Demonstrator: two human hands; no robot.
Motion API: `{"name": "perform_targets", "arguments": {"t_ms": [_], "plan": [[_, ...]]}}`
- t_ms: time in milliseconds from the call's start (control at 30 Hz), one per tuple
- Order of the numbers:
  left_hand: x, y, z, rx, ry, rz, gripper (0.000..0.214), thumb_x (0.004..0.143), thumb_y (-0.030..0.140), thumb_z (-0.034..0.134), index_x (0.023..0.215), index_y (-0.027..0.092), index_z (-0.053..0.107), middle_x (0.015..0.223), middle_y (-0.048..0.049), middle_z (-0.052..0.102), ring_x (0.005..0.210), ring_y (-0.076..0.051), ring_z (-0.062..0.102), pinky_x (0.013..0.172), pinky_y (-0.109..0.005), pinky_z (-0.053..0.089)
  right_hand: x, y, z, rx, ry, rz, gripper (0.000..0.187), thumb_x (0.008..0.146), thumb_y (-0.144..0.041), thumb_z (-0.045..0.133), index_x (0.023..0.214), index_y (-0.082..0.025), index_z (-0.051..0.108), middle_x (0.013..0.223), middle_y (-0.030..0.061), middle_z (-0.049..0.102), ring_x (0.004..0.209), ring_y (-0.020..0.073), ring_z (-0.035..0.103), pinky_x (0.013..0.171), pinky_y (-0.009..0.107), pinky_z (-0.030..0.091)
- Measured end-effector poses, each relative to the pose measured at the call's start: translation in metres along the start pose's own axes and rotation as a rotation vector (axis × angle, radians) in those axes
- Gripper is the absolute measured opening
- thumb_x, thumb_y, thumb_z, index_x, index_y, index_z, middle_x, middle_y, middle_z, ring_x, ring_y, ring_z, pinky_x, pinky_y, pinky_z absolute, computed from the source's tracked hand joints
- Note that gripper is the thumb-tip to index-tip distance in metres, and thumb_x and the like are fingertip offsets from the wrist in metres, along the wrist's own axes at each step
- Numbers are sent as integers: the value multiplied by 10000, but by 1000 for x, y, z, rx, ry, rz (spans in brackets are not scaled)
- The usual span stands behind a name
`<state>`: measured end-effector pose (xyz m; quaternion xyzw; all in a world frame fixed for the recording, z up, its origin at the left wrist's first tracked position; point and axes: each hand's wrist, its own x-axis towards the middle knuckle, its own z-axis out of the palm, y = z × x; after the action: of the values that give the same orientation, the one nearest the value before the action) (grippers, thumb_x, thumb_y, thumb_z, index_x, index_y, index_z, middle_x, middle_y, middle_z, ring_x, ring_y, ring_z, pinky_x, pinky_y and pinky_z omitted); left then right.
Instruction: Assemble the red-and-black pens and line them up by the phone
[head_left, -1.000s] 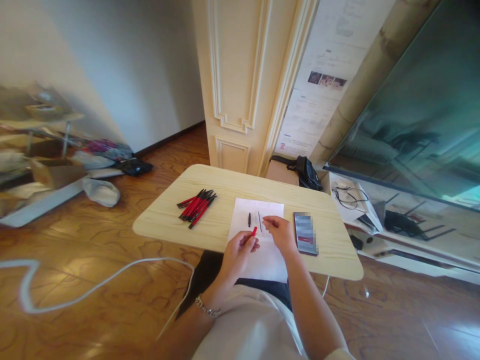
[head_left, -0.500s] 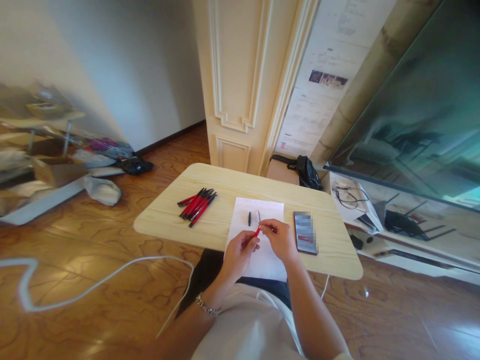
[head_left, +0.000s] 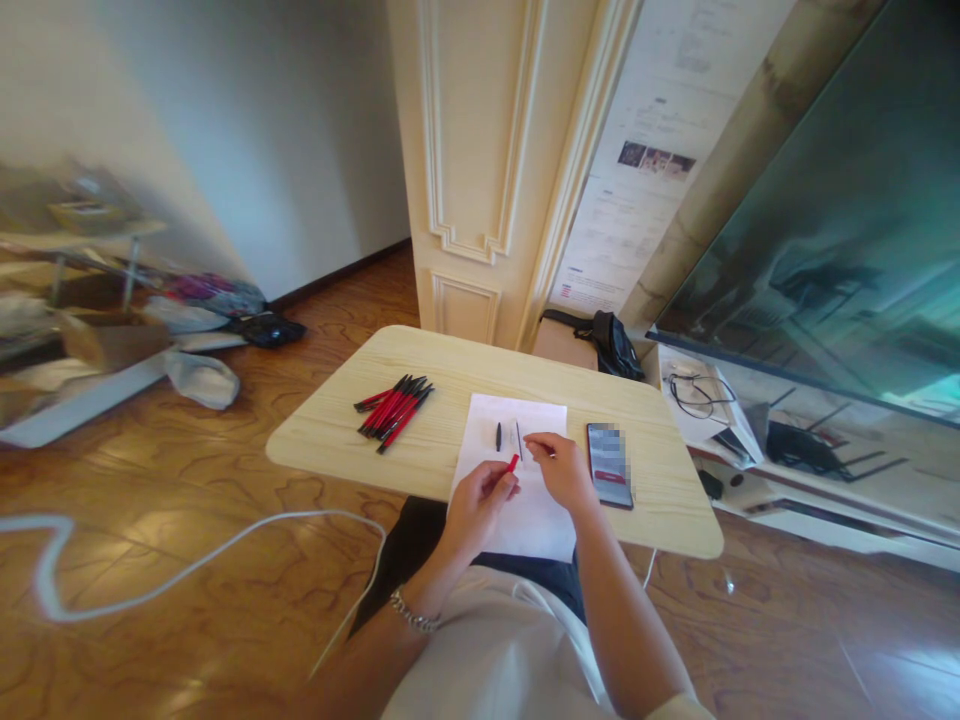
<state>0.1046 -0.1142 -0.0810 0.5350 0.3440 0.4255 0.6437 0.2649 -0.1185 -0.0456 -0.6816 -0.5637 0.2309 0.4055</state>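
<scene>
Above the paper (head_left: 536, 535), the left hand (head_left: 481, 496) pinches a red barrel (head_left: 513, 463), apparently leaving its end accessible; the right hand (head_left: 562, 473) hovers narrow-fingered over the paper, whether holding anything one cannot tell.

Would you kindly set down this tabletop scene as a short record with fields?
Left hand: grips a red piece
Right hand: apart from the red piece; whether it holds anything is unclear
On the paper: black piece, thin dark rod
Left of paper: piled red-and-black pens
Right of paper: phone
Table: pale, wood-grained
</scene>
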Motion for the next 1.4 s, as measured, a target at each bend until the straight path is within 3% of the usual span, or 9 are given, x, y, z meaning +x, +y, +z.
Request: {"name": "perform_targets", "arguments": {"t_ms": [167,300,600,733,867,1033,1200,1400], "plan": [[-1,6,0,60,25,28,287,805,402,597,946,154,631,851,-82,698,833,-200,656,753,-302,496,23,10,15,-370,-28,110,199,840,-295,528,905,-193,686,921,77,692,855,190,619,755,279,419],[0,5,-1,45,30,32,286,806,403,598,949,157,634,851,-80,699,826,-195,654,764,-307,499,34,14,29,-581,-55,187,262,851,-366,509,899,-165,670,955,138,670,894,233,614,762,318,409],[2,-1,-2,-18,44,5,329,787,422,620,958,142,622,836,-87,696,809,-202,665,770,-336,520,47,13,36,-681,-120,284,290,871,-286,437,943,-123,666,991,197,663,938,277,623,776,362,424],[2,-1,-3,-20,40,5,319,792,414,616,967,147,617,846,-83,693,817,-200,664,775,-337,522,46,13,34,-670,-86,302,284,866,-283,443,941,-112,657,976,198,664,906,276,630,743,350,435],[2,0,-4,-14,46,5,322,794,423,609,958,146,613,856,-85,688,811,-196,660,778,-339,521,40,18,27,-481,20,244,251,864,-280,447,924,-143,648,912,148,681,884,242,625,739,327,429],[2,-1,-4,-20,26,-1,311,796,410,610,965,149,606,861,-82,685,814,-189,653,781,-335,516,32,19,18,80,83,155,275,794,-302,531,999,-155,641,825,61,686,739,171,611,672,280,445],[2,-7,-2,26,36,27,286,799,400,606,949,157,618,821,-73,684,775,-182,647,735,-307,502,19,-5,5,584,94,87,294,768,-383,577,955,-161,623,793,52,665,586,114,550,492,219,376],[1,-4,-1,104,33,59,271,803,400,597,931,163,636,831,-70,682,777,-188,636,730,-304,487,12,-24,2,658,90,50,274,754,-381,608,919,-163,618,779,58,671,552,104,517,460,216,345]]}}
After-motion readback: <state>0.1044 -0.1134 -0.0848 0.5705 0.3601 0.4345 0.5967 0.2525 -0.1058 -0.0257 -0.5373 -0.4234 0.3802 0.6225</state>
